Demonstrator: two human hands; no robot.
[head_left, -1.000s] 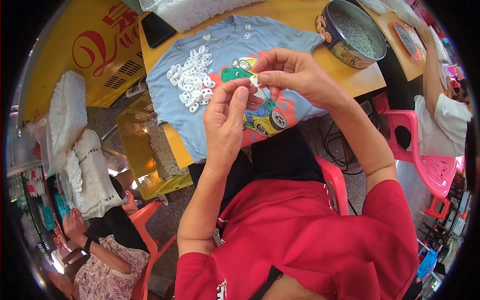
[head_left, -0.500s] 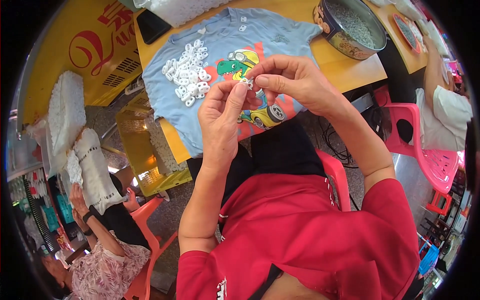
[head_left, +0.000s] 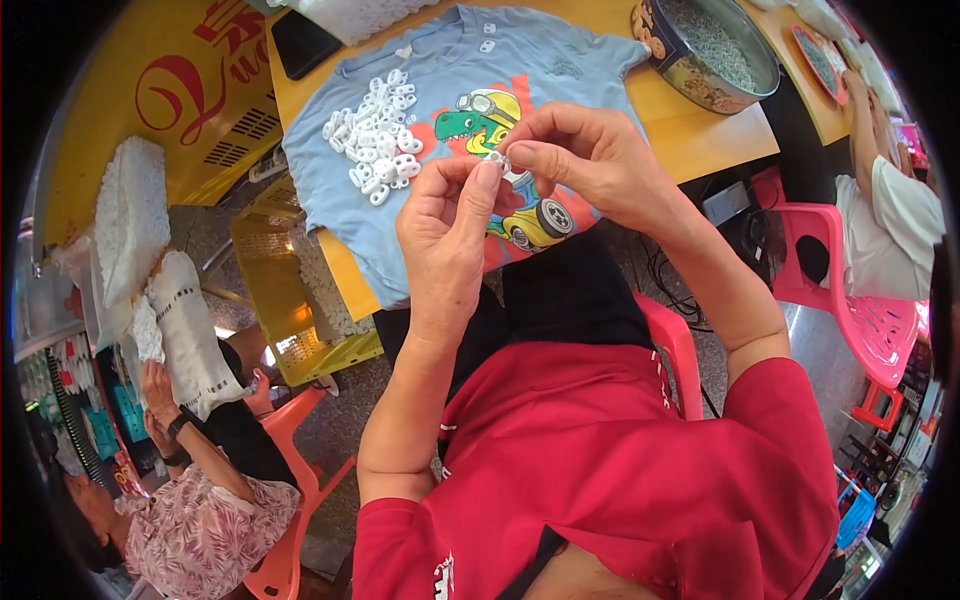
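Observation:
Between the tips of my left hand (head_left: 447, 225) a small white plastic piece (head_left: 496, 158) is pinched; it looks like the two-holed pieces in the pile. My right hand (head_left: 592, 165) meets it from the right, thumb and forefinger closed together at the piece. Whatever tiny part those right fingertips may hold is hidden. Both hands hover over a blue T-shirt (head_left: 345, 235) with a cartoon dinosaur print, spread over the table edge toward my lap. To the left of my hands lies the pile of white two-holed plastic pieces (head_left: 372, 140). Two single white pieces (head_left: 488, 38) rest near the shirt's far edge.
A round tin (head_left: 690, 85) of small metal parts (head_left: 715, 45) stands at the far right of the yellow table (head_left: 705, 150). A dark phone (head_left: 303, 45) lies far left. Below left is a yellow crate (head_left: 262, 270). People sit on both sides; one handles a white bag (head_left: 190, 330).
My hands stay together at the white piece, with only slight finger shifts. The person at the left has leaned a little, and the whole view has moved slightly.

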